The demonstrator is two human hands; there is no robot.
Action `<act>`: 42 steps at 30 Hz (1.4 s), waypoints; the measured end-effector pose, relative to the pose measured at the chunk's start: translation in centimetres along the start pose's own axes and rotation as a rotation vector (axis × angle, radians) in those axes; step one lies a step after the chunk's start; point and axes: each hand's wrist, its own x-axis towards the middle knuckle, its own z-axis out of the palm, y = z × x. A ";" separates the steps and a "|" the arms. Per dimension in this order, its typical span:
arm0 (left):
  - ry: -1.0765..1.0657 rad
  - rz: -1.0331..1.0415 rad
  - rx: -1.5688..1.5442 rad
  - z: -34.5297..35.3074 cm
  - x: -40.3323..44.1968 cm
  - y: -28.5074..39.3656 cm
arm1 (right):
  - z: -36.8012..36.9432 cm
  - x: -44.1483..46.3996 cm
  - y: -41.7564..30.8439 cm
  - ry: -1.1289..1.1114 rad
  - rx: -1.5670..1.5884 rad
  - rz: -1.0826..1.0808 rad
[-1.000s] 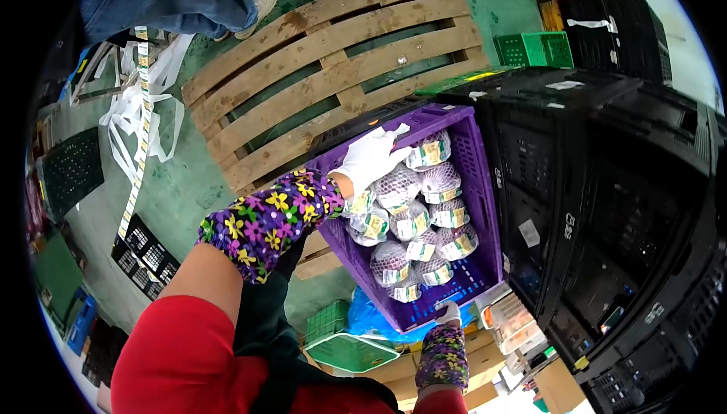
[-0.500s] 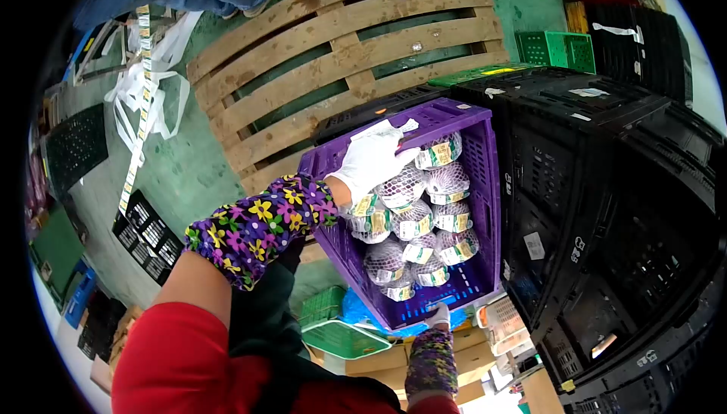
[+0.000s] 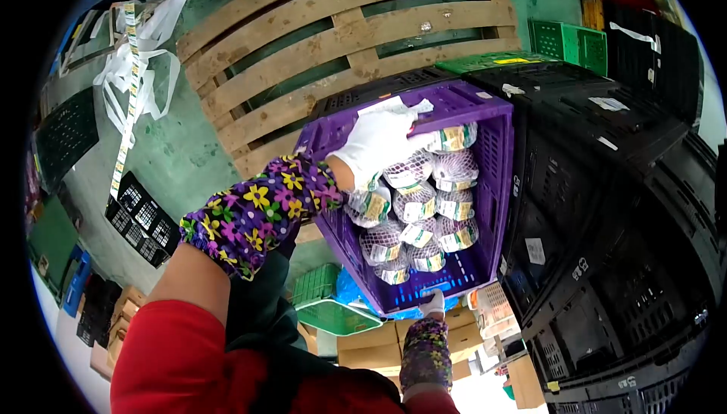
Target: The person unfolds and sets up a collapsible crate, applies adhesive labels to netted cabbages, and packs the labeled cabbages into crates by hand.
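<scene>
A purple plastic crate (image 3: pixel 496 187) holds several labelled net bags of round purple produce (image 3: pixel 415 202), packed towards its far end. My left hand (image 3: pixel 379 141), in a white glove and a flowered sleeve cover, is closed over the crate's far rim. At the opposite end my right hand (image 3: pixel 433 304), also gloved, grips the near rim, its thumb over the edge. The crate is tilted in view, and the fingers of both hands are partly hidden by its rim.
Black crates (image 3: pixel 575 209) are stacked close along the right, with a green crate (image 3: pixel 568 44) behind. A wooden pallet (image 3: pixel 348 43) lies ahead on the floor. Loose white strapping (image 3: pixel 155 73) and a black crate (image 3: pixel 141 218) are at left; a green basket (image 3: pixel 333 315) stands below.
The purple crate, held in both hands, has shifted slightly up and to the right in view. The pallet and the person's legs at the top have moved in view too.
</scene>
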 end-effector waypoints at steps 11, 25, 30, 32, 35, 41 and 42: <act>-0.093 0.001 0.188 -1.8 0.1 1.0 | -0.6 3.7 -0.6 0.032 1.162 0.960; 0.225 -0.863 0.061 -22.7 -52.6 -29.6 | 12.0 -16.3 -7.9 0.841 -0.127 0.383; 0.622 -1.370 0.274 -26.3 -91.3 -45.2 | 19.3 -26.9 -8.2 0.890 0.081 0.061; 0.986 -1.362 0.275 -22.7 -101.2 -48.1 | 21.8 -30.4 -8.6 0.845 0.075 0.099; 1.071 -1.270 -0.501 -17.9 -107.9 -53.9 | 24.3 -36.5 -10.1 0.718 0.117 -0.015; 1.061 -1.011 -1.152 -19.8 -106.3 -47.0 | 30.8 -27.4 -8.8 0.692 -0.144 -0.044; 1.056 -0.997 -1.156 -21.2 -106.6 -47.0 | 31.7 -23.6 -9.1 0.681 -0.259 -0.035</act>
